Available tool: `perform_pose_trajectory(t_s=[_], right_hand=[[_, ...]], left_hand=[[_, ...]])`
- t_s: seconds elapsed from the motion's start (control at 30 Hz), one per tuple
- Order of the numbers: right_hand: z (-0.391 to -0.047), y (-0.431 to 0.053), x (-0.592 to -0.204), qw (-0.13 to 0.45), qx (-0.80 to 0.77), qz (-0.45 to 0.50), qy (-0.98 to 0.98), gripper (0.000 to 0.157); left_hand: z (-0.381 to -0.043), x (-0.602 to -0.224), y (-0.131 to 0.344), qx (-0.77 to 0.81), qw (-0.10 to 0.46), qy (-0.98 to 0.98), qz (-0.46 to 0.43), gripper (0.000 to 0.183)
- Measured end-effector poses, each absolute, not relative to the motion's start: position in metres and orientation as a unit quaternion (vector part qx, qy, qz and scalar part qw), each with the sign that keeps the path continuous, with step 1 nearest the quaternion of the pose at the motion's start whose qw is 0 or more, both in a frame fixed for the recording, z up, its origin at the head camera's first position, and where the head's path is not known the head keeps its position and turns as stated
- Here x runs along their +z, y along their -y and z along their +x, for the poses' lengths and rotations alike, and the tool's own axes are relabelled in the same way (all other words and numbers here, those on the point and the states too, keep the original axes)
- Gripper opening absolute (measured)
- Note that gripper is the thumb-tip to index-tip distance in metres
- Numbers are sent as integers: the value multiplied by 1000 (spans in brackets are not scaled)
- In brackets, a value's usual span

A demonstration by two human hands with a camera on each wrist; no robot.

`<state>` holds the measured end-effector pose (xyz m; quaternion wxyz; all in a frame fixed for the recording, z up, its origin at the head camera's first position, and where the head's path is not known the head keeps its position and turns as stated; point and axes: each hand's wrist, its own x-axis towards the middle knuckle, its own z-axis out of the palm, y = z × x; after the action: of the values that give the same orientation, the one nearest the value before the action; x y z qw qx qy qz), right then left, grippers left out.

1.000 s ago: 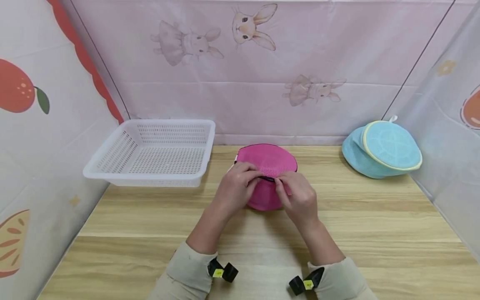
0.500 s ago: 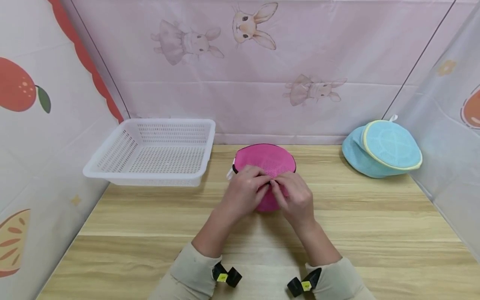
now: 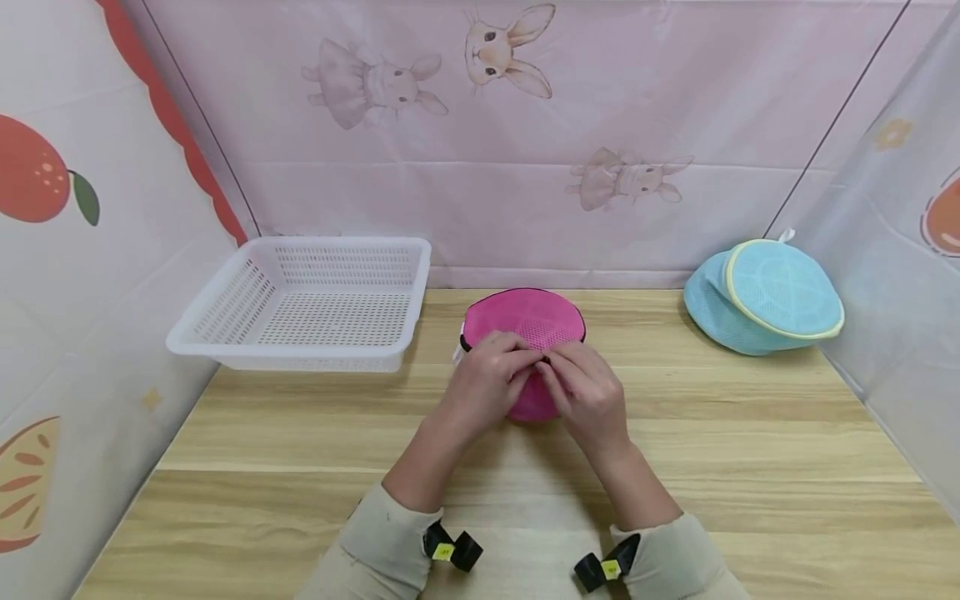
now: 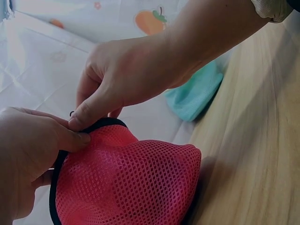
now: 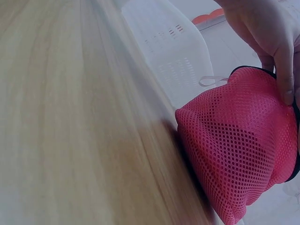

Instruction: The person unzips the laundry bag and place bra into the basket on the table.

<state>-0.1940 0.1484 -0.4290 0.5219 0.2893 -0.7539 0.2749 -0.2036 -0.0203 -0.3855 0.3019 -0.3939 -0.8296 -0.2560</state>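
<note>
A pink mesh laundry bag [image 3: 517, 310] with black edging stands on the table in front of me. My left hand [image 3: 483, 379] pinches its black edge between thumb and fingers. Fingertip to fingertip with it, my right hand [image 3: 592, 396] pinches the same edge just to the right. Both thumbs meet on the edging in the left wrist view, where a tiny dark loop pokes up beside them; the zipper pull is hidden by the fingers. From the right wrist view the bag's mesh side [image 5: 229, 136] bulges toward the table, with a white loop [image 5: 213, 80] sticking out.
A white plastic basket [image 3: 408, 333] with slotted walls stands at the back left of the wooden table [image 3: 300, 500]. At the back right lies a light blue mesh bag [image 3: 783, 287] with yellow edging. A pink printed backdrop [image 3: 487, 208] rises behind, with patterned sheets at both sides.
My left hand has moved right along the black edge until the fingertips of both hands meet. The pink bag has shifted slightly left.
</note>
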Motion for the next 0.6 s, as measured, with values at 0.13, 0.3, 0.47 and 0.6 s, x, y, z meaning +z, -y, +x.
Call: perform_pose_trajectory(t_s=[0.13,0.3,0.47,0.6], right_hand=[[-195,-149,-431,519,273,290,756,25],[-195,-147,-432,505,269,283,770,29],[-194,-145,-432,493,272,279,778,30],[-194,-143,-433,496,270,274,779,31]], left_hand=[[-203,-386,20,-254,306,828,-395,14],[-202,-386,19,-250,310,829,-393,13],[-202,-386,18,-245,311,831,-390,13],[-201,-385,18,-240,312,833,-388,12]])
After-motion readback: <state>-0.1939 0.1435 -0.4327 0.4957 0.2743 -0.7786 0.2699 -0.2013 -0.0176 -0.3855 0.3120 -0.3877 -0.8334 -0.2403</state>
